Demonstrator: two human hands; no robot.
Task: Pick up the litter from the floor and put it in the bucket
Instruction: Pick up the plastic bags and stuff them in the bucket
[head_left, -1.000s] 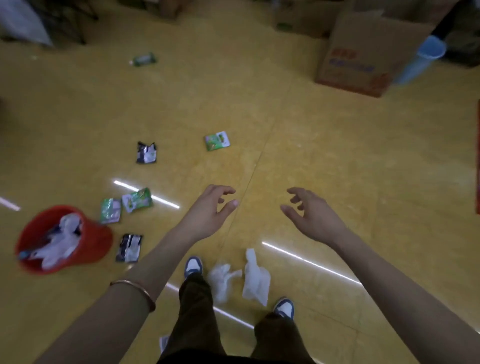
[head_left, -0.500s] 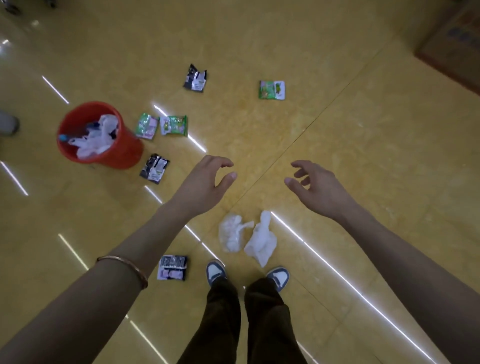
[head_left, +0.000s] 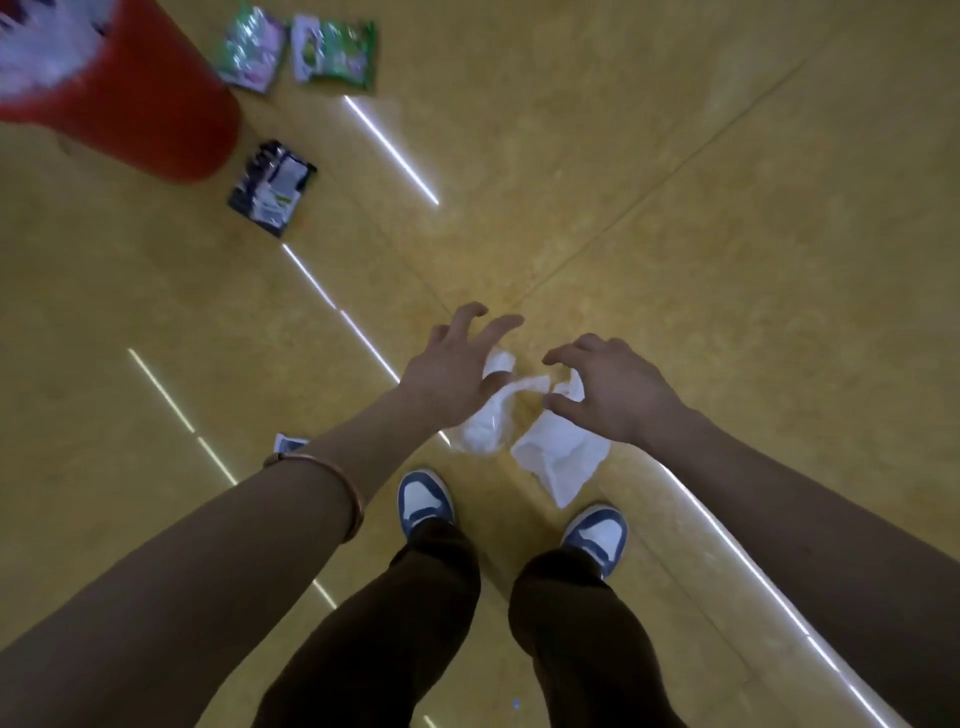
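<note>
Two crumpled white wads lie on the yellow floor (head_left: 675, 260), just beyond the shoes (head_left: 423, 499). The left hand (head_left: 447, 379), fingers spread, hangs over the left wad (head_left: 485, 426). The right hand (head_left: 613, 395), fingers loosely curled and apart, hovers over the right wad (head_left: 558, 457); contact unclear. The red bucket (head_left: 156, 119) stands far left

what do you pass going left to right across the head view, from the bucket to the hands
red bucket → first green packet → second green packet → left hand → right hand. Left out because they overlap others: black packet, crumpled tissue, flat tissue.
</note>
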